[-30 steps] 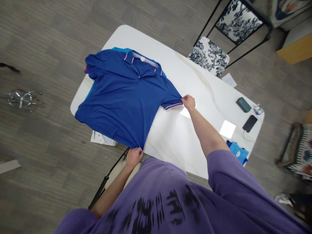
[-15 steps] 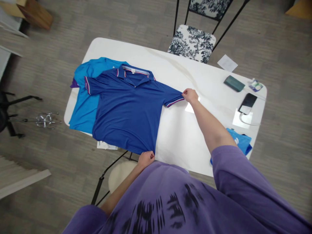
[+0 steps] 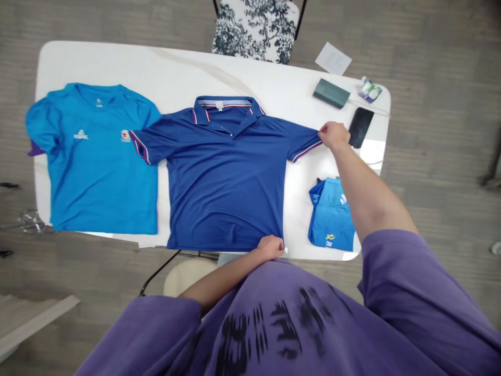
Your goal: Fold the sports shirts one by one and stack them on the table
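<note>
A dark blue polo shirt lies spread face up, its collar toward the far side. My right hand is closed on the cuff of its right-hand sleeve in the picture. At the near hem, my left hand pinches the bottom right corner of the polo. A bright blue T-shirt lies flat to the left, and the polo's other sleeve overlaps its edge. Near my right forearm sits a folded blue garment with small white and yellow prints.
The white table carries a dark green case, a phone and a small packet at the right. A patterned chair stands behind it. A cream stool is close to my left arm.
The polo has shifted right along the table with both hands, uncovering most of the bright blue T-shirt. Its hem lies straighter. The camera view has turned and moved too.
</note>
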